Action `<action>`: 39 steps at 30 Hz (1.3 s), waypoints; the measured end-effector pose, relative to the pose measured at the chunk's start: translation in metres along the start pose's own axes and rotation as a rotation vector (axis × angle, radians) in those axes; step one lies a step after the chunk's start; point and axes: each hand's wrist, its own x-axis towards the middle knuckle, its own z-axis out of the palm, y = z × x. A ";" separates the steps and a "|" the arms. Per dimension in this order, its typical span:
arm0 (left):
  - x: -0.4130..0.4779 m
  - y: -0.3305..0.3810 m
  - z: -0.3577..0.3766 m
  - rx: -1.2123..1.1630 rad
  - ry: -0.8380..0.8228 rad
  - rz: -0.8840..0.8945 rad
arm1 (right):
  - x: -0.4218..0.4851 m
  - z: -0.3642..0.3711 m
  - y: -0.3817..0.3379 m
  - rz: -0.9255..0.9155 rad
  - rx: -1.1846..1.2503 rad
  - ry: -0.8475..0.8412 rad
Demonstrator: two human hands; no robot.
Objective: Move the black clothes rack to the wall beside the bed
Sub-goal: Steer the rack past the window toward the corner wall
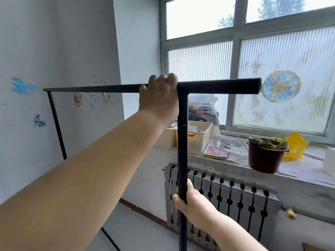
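The black clothes rack (217, 86) stands in front of me, an empty frame of thin metal tubes. Its top bar runs level from far left to right of centre. My left hand (160, 100) is closed over the top bar just left of the near upright post. My right hand (192, 201) grips that near post lower down, in front of the radiator. The far post (57, 124) drops down close to the left wall. A low base bar (110, 239) shows near the floor. No bed is in view.
A white wall with blue and red stickers (23, 86) fills the left. Ahead is a window over a sill (299, 169) holding cream plastic bins (199, 136), a booklet, a dark red plant pot (264, 156) and a yellow bag. A grey radiator (226, 201) sits below the sill.
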 end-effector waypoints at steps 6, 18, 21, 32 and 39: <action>0.047 -0.049 0.047 -0.111 -0.143 0.010 | 0.051 0.004 0.011 0.031 -0.007 0.060; 0.086 -0.048 0.093 -0.001 -0.188 -0.103 | 0.113 -0.002 0.039 0.043 -0.050 0.024; 0.092 -0.043 0.098 0.046 -0.198 -0.135 | 0.124 -0.006 0.046 0.017 -0.056 0.007; 0.108 -0.020 0.123 0.179 -0.192 -0.198 | 0.157 -0.028 0.076 -0.044 -0.024 -0.035; 0.119 -0.021 0.137 0.231 -0.195 -0.250 | 0.175 -0.035 0.073 -0.061 -0.034 -0.083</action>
